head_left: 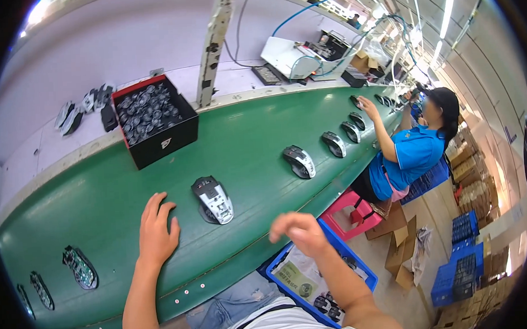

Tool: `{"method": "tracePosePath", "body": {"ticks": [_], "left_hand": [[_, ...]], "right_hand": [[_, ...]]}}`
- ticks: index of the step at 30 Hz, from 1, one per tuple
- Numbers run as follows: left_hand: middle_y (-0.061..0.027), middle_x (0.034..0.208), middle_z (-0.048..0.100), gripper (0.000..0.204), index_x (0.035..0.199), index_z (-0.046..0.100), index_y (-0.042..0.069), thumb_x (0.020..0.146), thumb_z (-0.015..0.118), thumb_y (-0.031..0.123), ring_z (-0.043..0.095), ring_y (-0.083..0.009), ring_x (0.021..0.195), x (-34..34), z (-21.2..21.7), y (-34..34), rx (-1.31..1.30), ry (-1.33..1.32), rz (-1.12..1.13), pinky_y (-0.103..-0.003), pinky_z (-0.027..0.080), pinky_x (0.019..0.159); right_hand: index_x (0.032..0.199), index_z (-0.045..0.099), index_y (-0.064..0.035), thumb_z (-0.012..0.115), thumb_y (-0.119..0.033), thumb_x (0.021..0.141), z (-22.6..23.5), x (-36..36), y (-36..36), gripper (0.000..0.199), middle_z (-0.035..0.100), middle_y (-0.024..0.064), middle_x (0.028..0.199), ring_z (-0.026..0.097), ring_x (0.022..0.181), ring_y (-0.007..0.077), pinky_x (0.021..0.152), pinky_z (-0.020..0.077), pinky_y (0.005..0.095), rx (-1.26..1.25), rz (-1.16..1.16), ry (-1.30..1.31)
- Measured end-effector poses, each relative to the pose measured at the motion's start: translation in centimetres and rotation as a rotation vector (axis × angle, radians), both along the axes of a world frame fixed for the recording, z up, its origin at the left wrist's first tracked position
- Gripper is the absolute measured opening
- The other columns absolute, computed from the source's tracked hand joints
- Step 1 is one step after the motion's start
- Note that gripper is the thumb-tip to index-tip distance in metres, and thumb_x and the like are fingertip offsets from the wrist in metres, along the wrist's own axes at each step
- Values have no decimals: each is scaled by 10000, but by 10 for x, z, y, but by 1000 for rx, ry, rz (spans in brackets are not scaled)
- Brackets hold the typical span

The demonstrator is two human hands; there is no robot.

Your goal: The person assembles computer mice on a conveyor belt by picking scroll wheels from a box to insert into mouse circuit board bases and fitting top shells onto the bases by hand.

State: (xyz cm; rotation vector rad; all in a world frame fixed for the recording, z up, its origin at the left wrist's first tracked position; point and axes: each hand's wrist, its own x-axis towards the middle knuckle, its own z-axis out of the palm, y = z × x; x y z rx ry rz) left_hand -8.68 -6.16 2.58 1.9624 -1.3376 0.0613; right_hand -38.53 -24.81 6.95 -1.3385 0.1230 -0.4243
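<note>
My left hand (156, 231) is over the green conveyor belt (239, 142), thumb and fingers apart, with nothing in it. Just right of its fingertips lies a half-built computer mouse (214, 200), its white inner frame uncovered and dark shell parts at its end and side. My right hand (301, 230) hovers above the belt's near edge, right of that mouse and apart from it. Its fingers are loosely bent and slightly blurred; I see nothing held in them. On the left, several mouse bottoms with bare green circuit boards (80, 268) lie on the belt.
A black and red box (165, 142) full of small dark parts stands at the belt's far side. Further right sit more half-built mice (299, 162). A co-worker in a blue shirt (413, 158) reaches over the belt. A blue crate (362, 272) and pink stool (351, 215) stand below it.
</note>
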Motion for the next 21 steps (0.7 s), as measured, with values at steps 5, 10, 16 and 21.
{"method": "tracePosePath", "body": {"ticks": [5, 10, 16, 21], "left_hand": [[-182, 1386, 536, 296, 1113, 628, 21, 818, 649, 26, 467, -392, 1343, 1, -3, 1, 39, -14, 8, -476, 401, 1100], [-179, 1402, 531, 302, 1123, 626, 27, 821, 638, 18, 458, -393, 1355, -4, -2, -10, 27, -16, -12, -471, 391, 1110], [-178, 1425, 511, 324, 1148, 607, 17, 826, 620, -1, 452, -387, 1361, -2, 0, -3, 73, -7, -1, -464, 373, 1122], [-176, 1445, 500, 333, 1170, 601, 20, 837, 610, -5, 439, -387, 1374, -6, 1, -4, 113, -17, -14, -457, 361, 1131]], "right_hand": [[1139, 639, 140, 583, -402, 950, -67, -136, -46, 576, 665, 274, 1159, 650, 1102, 352, 970, 479, 494, 392, 534, 123], [1232, 669, -65, 648, -279, 860, -241, -286, -34, 431, 708, 151, 1183, 673, 1090, 276, 969, 494, 446, -106, -725, 1449], [1406, 476, 51, 745, -617, 692, -357, -360, 50, 1015, 479, 291, 1439, 503, 1287, 457, 1111, 402, 446, -318, -764, 1895], [1312, 582, 51, 681, -610, 765, -393, -341, 84, 864, 548, 268, 1377, 492, 1302, 454, 1125, 375, 447, -265, -508, 1973]]}}
